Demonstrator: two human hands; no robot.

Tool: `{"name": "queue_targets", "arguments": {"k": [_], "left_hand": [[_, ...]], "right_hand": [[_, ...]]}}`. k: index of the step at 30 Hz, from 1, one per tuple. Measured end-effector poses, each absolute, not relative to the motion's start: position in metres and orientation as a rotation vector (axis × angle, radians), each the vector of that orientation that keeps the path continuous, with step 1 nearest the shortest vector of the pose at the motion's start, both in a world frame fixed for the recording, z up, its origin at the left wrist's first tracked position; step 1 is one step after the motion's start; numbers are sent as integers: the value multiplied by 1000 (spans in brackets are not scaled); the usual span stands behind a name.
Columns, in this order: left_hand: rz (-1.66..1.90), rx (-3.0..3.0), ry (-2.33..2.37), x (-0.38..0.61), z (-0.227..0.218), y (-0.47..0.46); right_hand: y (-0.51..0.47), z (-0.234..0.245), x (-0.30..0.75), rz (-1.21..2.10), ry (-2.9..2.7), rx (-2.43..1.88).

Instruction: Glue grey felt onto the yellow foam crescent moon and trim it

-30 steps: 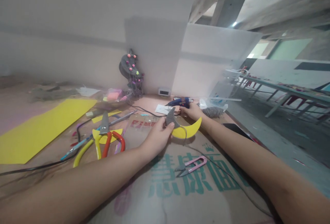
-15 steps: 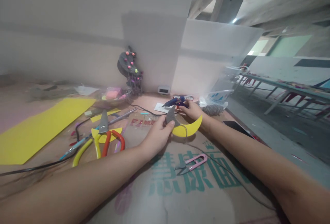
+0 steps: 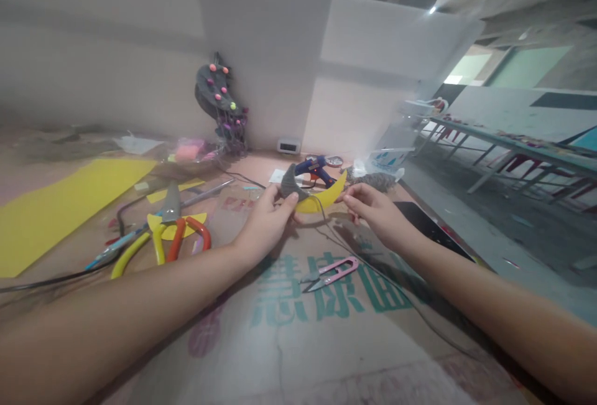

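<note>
My left hand [image 3: 268,221] grips a yellow crescent cut-out [image 3: 321,201] at its left end. Grey yarn [image 3: 291,184] is wound round that end, and a loose strand [image 3: 373,271] trails from it toward the lower right. My right hand [image 3: 375,212] is just right of the crescent, fingers curled with thumb and forefinger close together; what they pinch, if anything, is too small to make out. Behind the crescent lies a blue hot glue gun [image 3: 313,162]. Pink-handled thread snips [image 3: 333,273] lie on the printed cardboard [image 3: 261,355] below my hands.
Scissors with red and yellow handles [image 3: 175,237] lie at left, near a large yellow sheet [image 3: 79,206]. A decorated grey crescent [image 3: 219,97] leans against the wall. A small white digital clock [image 3: 289,145] and a grey yarn bundle [image 3: 375,180] are at the back.
My right hand has let go of the glue gun and come back toward the crescent's right end. The glue gun now rests behind the crescent. The view has tilted slightly.
</note>
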State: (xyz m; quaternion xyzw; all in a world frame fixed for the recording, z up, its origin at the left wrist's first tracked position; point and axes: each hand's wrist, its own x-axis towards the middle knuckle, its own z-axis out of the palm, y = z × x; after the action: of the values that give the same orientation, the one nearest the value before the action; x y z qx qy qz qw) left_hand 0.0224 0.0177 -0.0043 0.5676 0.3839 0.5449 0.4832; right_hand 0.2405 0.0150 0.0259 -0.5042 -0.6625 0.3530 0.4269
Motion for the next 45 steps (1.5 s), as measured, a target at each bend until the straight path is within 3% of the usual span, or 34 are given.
{"name": "queue_targets", "arguments": {"k": [4, 7, 9, 14, 17, 23, 32, 35, 40, 45], "left_hand": [[1354, 1423, 965, 22, 0, 15], [1365, 1408, 979, 22, 1, 15], [1358, 1389, 986, 23, 1, 16], [1315, 1394, 955, 23, -5, 20], [1299, 1426, 943, 24, -7, 21], [1284, 1493, 902, 25, -7, 20], [1220, 1490, 714, 25, -15, 21], [1221, 1527, 724, 25, -16, 22], [1264, 1553, 687, 25, -18, 25], [1258, 1570, 679, 25, -14, 21]], "right_hand": [[0, 31, 228, 1486, -1474, -1253], [-6, 33, 226, 1671, -1461, -1231], [-6, 36, 229, 1513, -1618, -1239], [-6, 58, 244, 457, -2088, -1331], [-6, 69, 253, 111, -2128, -1347], [-1, 71, 261, -64, -2171, -1348], [11, 62, 265, -28, -2123, -1391], [17, 49, 264, 138, -2085, -1359], [15, 24, 249, 993, -1653, -1274], [1, 16, 229, 1430, -1338, -1138]]}}
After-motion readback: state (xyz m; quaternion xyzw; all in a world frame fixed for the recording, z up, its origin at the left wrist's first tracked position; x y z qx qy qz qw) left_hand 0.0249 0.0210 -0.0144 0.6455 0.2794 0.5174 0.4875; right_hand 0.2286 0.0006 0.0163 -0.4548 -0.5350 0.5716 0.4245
